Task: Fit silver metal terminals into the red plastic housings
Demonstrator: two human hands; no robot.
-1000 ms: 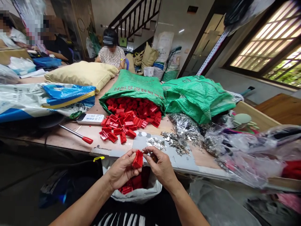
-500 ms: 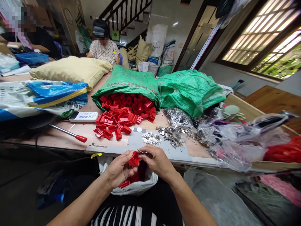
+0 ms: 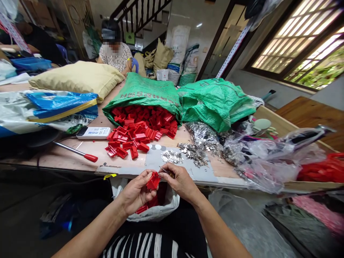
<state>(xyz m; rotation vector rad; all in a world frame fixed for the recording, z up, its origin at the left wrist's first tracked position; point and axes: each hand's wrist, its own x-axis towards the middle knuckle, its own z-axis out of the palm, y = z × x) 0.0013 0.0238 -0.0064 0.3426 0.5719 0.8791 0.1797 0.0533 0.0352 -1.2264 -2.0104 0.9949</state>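
My left hand (image 3: 135,191) pinches a small red plastic piece (image 3: 153,181) between thumb and fingers, above an open white sack (image 3: 170,208) at my lap. More red pieces lie inside that sack. Close beside the held piece, my right hand (image 3: 178,179) is closed around a thin pointed metal tool (image 3: 163,169); its exact kind is too small to make out. The right fingertips are at the red piece's edge, and whether they also hold a small metal part cannot be seen. Small silvery metal parts (image 3: 172,157) lie in a pile on the grey sheet beyond my hands.
A green sack (image 3: 150,89) spills red pieces (image 3: 129,138) onto the table. To its right are another green sack (image 3: 217,100) and clear plastic bags (image 3: 260,161). A red-handled lever (image 3: 90,157) and a white box (image 3: 94,132) lie left. A person (image 3: 115,53) sits opposite.
The red piece has turned slightly in my left hand. The tool's tip in my right hand has swung upward, away from the piece. The view has shifted a little.
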